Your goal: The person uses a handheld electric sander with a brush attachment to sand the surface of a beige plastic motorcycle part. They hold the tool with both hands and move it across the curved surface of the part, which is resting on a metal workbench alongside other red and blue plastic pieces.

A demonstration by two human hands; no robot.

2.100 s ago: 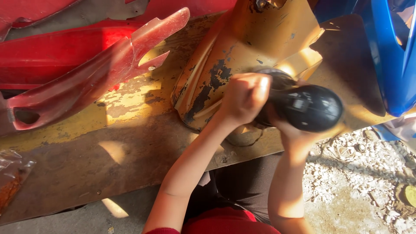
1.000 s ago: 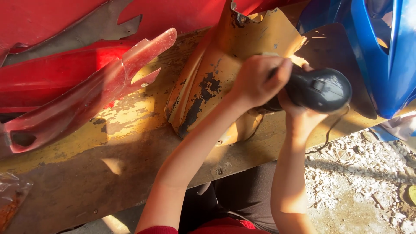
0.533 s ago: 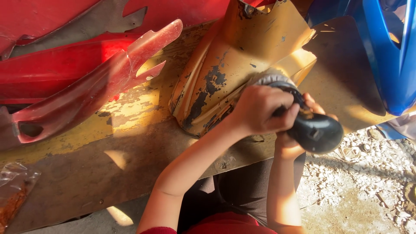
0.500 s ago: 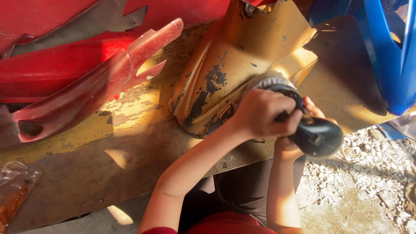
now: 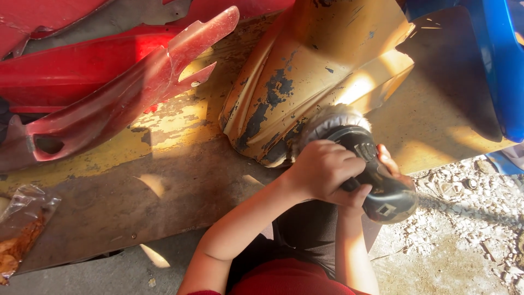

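Observation:
A black power sander (image 5: 376,180) with a round fuzzy pad presses against the lower edge of a yellow vehicle body panel (image 5: 311,76) whose paint is chipped to black in patches. My left hand (image 5: 322,169) wraps over the top of the sander body. My right hand (image 5: 390,172) grips it from underneath on the far side, only fingers showing. The panel lies on a worn wooden board (image 5: 164,180).
Red body panels (image 5: 109,104) lie on the board to the left. A blue plastic part (image 5: 491,60) stands at the upper right. A clear plastic bag (image 5: 22,229) sits at the left edge. Gravel ground (image 5: 458,235) is at the lower right.
The sander and both hands moved from the panel's right side down to its lower edge and shifted slightly along it. The view closed in on the panel.

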